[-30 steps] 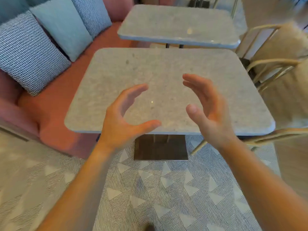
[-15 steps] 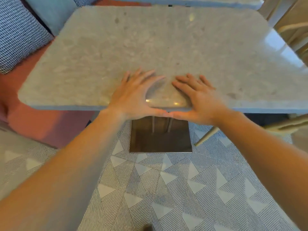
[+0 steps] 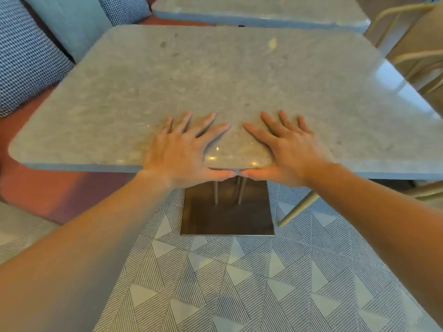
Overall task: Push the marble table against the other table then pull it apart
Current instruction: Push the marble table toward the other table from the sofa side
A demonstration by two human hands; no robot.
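The grey marble table (image 3: pixel 215 75) fills the middle of the view on a dark square base (image 3: pixel 227 212). My left hand (image 3: pixel 182 149) and my right hand (image 3: pixel 287 147) lie flat side by side on its near edge. The fingers are straight and spread on the top, and both thumbs run along the front edge, tips almost touching. The other marble table (image 3: pixel 263 10) stands just beyond the far edge, and only a narrow dark gap shows between the two tops.
A salmon bench (image 3: pixel 36 183) with checked cushions (image 3: pixel 26 56) and a plain blue cushion (image 3: pixel 72 25) runs along the left. Pale wooden chairs (image 3: pixel 412 61) stand at the right, one leg near the base. Patterned tiles (image 3: pixel 239 283) cover the floor.
A second ago my hands hovered over the table with curved fingers; they came down flat on its near edge. Since half a second ago they stay there, and more of the far table shows.
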